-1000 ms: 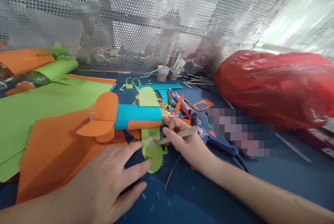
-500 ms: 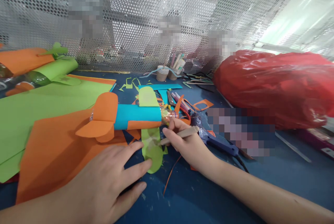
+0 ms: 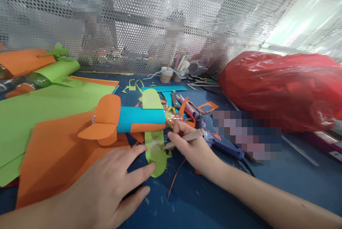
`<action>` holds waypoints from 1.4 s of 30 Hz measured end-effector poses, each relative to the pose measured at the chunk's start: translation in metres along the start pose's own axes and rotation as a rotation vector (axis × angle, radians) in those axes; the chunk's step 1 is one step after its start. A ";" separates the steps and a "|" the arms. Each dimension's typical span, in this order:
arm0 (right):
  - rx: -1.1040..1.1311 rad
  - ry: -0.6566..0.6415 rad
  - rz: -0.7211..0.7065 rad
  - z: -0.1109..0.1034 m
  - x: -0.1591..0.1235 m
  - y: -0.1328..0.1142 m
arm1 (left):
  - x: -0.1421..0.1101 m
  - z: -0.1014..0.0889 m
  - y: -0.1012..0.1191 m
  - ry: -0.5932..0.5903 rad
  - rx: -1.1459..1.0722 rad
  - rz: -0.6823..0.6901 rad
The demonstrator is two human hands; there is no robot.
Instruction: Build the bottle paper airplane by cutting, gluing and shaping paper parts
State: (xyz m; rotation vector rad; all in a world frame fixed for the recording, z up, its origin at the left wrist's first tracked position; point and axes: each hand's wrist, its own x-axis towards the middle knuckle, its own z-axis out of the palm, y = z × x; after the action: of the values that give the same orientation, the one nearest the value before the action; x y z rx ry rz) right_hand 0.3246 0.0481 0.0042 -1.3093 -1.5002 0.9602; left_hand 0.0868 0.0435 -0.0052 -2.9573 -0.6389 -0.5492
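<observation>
My right hand is closed around a pale marker pen, its tip at the right edge of a green wing that carries a faint drawn mark. With fingers spread, my left hand rests at the wing's left edge, fingertips touching it. The wing belongs to a plane made from a plastic bottle wrapped in blue and orange sheet. Orange tail fins stand at its left end. A second green wing lies on the far side. The bottle's neck points right.
Large green and orange sheets cover the left. A purple-blue glue gun, scissors and paper offcuts lie beyond my right hand. A red plastic bag sits at right. Pen cups stand by the perforated metal screen.
Almost nothing differs. The marker and my right hand's fingers have shifted very slightly; the plane and my left hand stay in place.
</observation>
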 end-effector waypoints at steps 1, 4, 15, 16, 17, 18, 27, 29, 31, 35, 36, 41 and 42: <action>0.003 0.002 0.001 0.000 0.000 0.000 | 0.000 0.000 0.000 -0.001 0.002 -0.004; 0.005 0.010 0.005 0.000 -0.001 0.000 | 0.001 0.000 0.001 -0.005 0.002 -0.013; -0.007 0.015 -0.027 0.001 0.000 0.002 | -0.002 0.001 -0.001 0.008 0.018 0.003; -0.001 0.016 -0.021 0.001 0.000 0.002 | -0.002 0.001 -0.001 0.010 0.020 0.003; 0.002 0.023 -0.018 0.001 0.000 0.002 | -0.002 0.001 0.000 0.012 0.022 0.001; 0.004 0.032 -0.018 0.001 0.000 0.002 | -0.001 0.002 0.000 0.016 0.024 0.000; -0.016 0.037 -0.024 -0.001 0.000 0.001 | -0.002 0.004 -0.001 0.036 0.024 0.003; -0.019 0.030 -0.035 -0.001 0.000 0.001 | -0.002 0.003 -0.001 0.041 0.032 0.003; -0.022 0.031 -0.038 -0.001 0.001 0.001 | -0.002 0.002 0.000 0.034 0.031 0.007; -0.029 0.040 -0.036 0.000 0.002 0.001 | -0.001 0.001 0.000 0.027 0.024 -0.002; -0.023 0.035 -0.031 0.000 0.002 0.001 | -0.001 0.002 0.000 0.026 0.023 -0.002; 0.008 0.031 -0.005 0.000 0.000 0.000 | -0.001 0.003 -0.002 0.023 0.016 0.000; 0.015 0.025 0.003 0.000 -0.001 0.000 | 0.000 0.002 -0.002 0.020 0.013 -0.003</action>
State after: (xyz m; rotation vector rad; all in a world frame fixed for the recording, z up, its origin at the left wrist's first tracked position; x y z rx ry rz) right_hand 0.3242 0.0473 0.0041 -1.3085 -1.4700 0.9512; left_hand 0.0866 0.0456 -0.0075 -2.9356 -0.6421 -0.5725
